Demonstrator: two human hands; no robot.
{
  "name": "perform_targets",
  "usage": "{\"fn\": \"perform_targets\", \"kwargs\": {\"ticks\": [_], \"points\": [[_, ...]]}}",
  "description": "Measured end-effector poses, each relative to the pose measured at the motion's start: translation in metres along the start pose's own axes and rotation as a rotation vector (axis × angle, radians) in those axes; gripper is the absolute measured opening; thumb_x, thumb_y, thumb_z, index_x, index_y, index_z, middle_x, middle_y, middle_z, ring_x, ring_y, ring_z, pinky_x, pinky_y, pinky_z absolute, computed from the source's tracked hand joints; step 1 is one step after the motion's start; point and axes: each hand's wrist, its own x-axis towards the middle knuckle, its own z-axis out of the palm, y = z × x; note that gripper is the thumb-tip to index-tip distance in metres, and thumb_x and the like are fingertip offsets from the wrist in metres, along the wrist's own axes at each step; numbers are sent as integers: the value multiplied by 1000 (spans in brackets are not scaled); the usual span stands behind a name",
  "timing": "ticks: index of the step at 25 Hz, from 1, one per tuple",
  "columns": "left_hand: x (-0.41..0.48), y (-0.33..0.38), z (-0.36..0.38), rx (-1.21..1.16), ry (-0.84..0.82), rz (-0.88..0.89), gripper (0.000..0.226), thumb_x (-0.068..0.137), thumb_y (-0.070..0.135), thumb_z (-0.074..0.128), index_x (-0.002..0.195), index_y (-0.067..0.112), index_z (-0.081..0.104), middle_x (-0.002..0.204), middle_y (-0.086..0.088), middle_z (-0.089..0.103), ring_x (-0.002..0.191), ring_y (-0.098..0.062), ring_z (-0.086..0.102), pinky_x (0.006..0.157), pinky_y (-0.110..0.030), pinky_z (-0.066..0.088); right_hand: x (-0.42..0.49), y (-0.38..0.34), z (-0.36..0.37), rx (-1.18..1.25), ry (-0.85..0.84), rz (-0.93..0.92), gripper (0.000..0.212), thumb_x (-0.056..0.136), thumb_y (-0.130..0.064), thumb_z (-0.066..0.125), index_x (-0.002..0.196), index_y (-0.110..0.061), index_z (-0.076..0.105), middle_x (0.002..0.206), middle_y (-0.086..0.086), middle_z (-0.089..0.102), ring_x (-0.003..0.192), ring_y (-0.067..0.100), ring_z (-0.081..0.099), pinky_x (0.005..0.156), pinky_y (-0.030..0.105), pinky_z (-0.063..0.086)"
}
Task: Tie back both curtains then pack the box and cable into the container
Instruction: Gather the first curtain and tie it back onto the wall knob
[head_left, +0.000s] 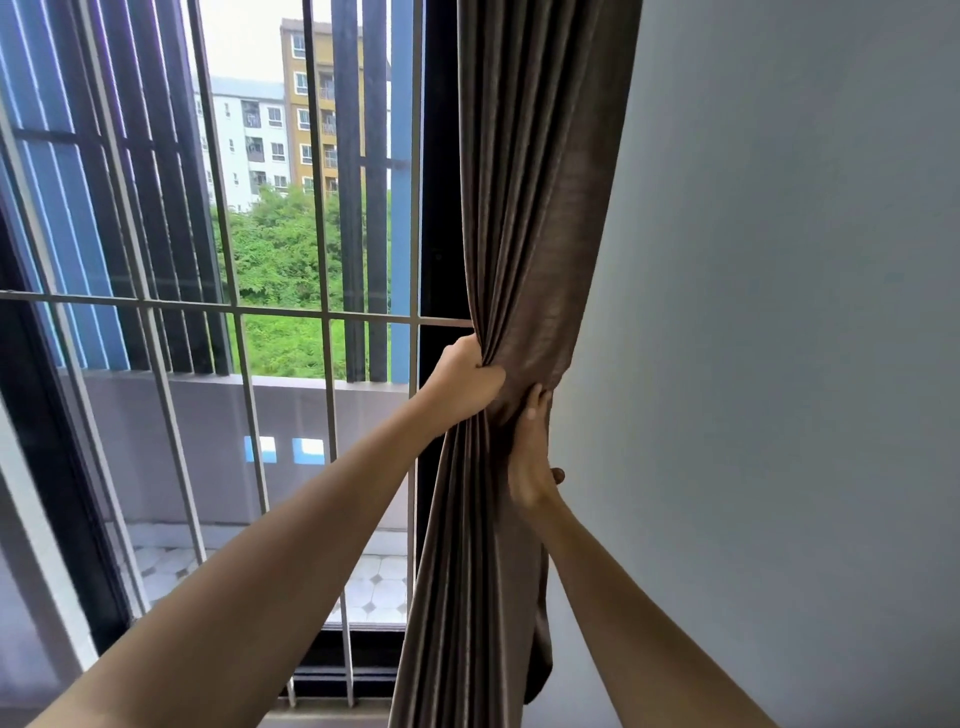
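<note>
My left hand (465, 379) bunches the soft, heavy curtain (524, 218) in a tight grip at its gathered waist, my right hand (532, 457) pressing alongside.

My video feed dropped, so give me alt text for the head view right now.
Both hands gather a brown curtain into a bunch beside a grey wall: the left hand clenches the folds, and the right hand presses the wall-side edge. Left of it, a barred window shows a balcony, trees and apartment blocks; no tie-back is visible.

One brown curtain (535, 208), two hands, left hand (465, 382), right hand (530, 457), one barred window (234, 312), one wall (779, 312)
</note>
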Motion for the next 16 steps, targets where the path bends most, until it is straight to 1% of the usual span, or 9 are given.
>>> {"fn": "perform_targets", "kwargs": {"ticks": [2, 3, 4, 5, 7, 9, 12, 14, 16], "points": [[-3, 2, -3, -120, 38, -23, 31, 74, -9, 41, 65, 16, 56, 59, 3, 55, 58, -14, 53, 52, -21, 39, 16, -16, 3, 99, 66, -55, 80, 84, -75, 13, 149, -30, 19, 152, -1, 33, 137, 11, 35, 115, 36, 30], [-5, 3, -6, -164, 46, -35, 34, 74, -11, 40, 63, 16, 56, 55, 6, 55, 55, -10, 54, 49, -18, 40, 22, -23, 2, 113, 73, -65, 72, 90, -68, 9, 147, -28, 24, 145, -4, 42, 129, 8, 43, 109, 28, 37], [-5, 4, -9, -205, 46, -60, 35, 75, -13, 39, 61, 16, 54, 51, 8, 53, 51, -6, 52, 45, -15, 39, 26, -28, 0, 124, 57, -60, 66, 94, -60, 6, 146, -26, 29, 138, -6, 47, 123, 7, 47, 102, 19, 40], [-6, 4, -12, -238, 39, -85, 33, 73, -13, 40, 59, 16, 50, 50, 8, 50, 49, -6, 51, 43, -15, 38, 27, -33, -3, 133, 25, -37, 65, 96, -55, 3, 145, -24, 33, 131, -7, 49, 119, 8, 49, 95, 15, 41], [-3, 0, -19, -264, -15, -120, 18, 60, -4, 43, 58, 13, 46, 55, 1, 45, 56, -14, 47, 49, -21, 35, 34, -35, -9, 171, -50, 6, 70, 95, -54, -1, 141, -19, 39, 128, -4, 52, 120, 12, 50, 91, 17, 41], [2, -6, -25, -241, -54, -147, 13, 52, 0, 40, 61, 9, 44, 61, -3, 43, 63, -19, 45, 54, -25, 34, 36, -41, -12, 192, -133, 32, 77, 92, -58, -3, 141, -16, 40, 137, 2, 51, 126, 17, 49, 101, 25, 39], [7, -8, -27, -223, -83, -168, 17, 54, -2, 41, 68, 6, 46, 67, -7, 45, 72, -22, 46, 59, -27, 36, 39, -41, -15, 221, -200, 85, 79, 91, -62, -1, 139, -18, 42, 139, 5, 51, 126, 20, 49, 112, 37, 34], [7, -6, -26, -216, -110, -168, 18, 59, -5, 41, 71, 6, 48, 70, -8, 47, 74, -22, 48, 61, -28, 38, 38, -44, -18, 237, -234, 88, 75, 92, -60, 1, 133, -19, 48, 134, 7, 54, 121, 21, 54, 109, 38, 38], [8, -7, -24, -184, -131, -142, 24, 74, -12, 39, 77, 7, 53, 74, -6, 53, 75, -20, 53, 65, -27, 43, 34, -49, -18, 233, -240, 86, 71, 93, -58, 0, 129, -21, 49, 133, 7, 55, 119, 20, 54, 108, 37, 38]]}}
